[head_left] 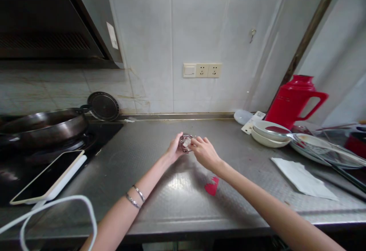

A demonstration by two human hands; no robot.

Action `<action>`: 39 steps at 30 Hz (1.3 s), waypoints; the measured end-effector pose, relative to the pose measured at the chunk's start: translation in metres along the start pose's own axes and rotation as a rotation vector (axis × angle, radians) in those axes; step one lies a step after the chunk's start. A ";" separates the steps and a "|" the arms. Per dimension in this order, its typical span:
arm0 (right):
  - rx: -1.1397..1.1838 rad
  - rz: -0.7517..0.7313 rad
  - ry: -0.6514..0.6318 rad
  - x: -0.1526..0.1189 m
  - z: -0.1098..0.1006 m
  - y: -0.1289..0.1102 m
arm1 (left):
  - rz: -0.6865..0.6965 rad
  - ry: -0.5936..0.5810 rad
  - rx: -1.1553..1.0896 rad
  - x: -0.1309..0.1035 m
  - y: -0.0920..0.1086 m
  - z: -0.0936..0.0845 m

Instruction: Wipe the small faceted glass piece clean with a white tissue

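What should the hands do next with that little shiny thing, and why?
Perhaps the right hand should gently rub the whitish piece over the small shiny object. The left hand holds the object at its side, and the right hand's curled fingers are right by the whitish piece, so a small move seems easiest.

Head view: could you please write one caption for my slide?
Left hand holds a small shiny object; right hand holds something whitish against it at a metal counter.
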State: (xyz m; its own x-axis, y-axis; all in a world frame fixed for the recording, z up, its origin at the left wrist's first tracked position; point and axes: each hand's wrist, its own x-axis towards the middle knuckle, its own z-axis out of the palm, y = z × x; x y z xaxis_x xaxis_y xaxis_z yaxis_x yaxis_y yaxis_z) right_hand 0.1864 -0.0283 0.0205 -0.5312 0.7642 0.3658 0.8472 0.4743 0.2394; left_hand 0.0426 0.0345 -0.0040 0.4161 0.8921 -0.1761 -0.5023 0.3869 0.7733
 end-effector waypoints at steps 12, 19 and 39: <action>0.335 0.318 0.009 0.009 0.007 -0.037 | 0.166 0.073 -0.130 -0.006 -0.002 0.003; 0.136 0.006 -0.099 0.005 -0.007 -0.004 | 0.075 -0.133 -0.157 -0.010 0.011 -0.007; 0.158 0.101 0.008 -0.002 0.001 -0.031 | 0.084 -0.017 -0.105 -0.011 -0.003 -0.001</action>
State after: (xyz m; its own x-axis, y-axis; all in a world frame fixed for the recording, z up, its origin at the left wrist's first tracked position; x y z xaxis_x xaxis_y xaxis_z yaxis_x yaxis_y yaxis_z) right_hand 0.1612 -0.0447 0.0113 -0.4428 0.8084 0.3878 0.8869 0.4583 0.0573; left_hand 0.0392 0.0237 -0.0052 0.3817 0.9186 -0.1026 -0.6119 0.3344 0.7168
